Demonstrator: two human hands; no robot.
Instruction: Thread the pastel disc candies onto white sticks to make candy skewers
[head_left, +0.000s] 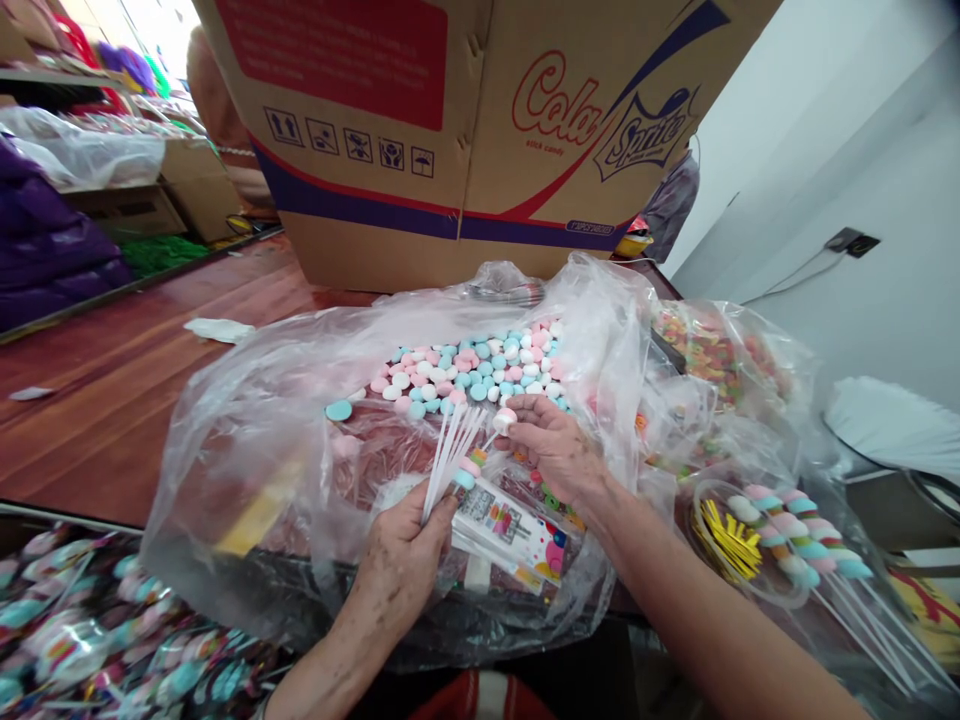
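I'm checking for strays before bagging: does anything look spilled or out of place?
One teal candy lies alone on the bag, left of the pile. A white scrap sits on the table. The left hand grips sticks; the right hand pinches a pink candy.

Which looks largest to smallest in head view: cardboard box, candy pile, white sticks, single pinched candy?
1. cardboard box, cropped by the frame
2. candy pile
3. white sticks in left hand
4. single candy in right hand
No close calls.
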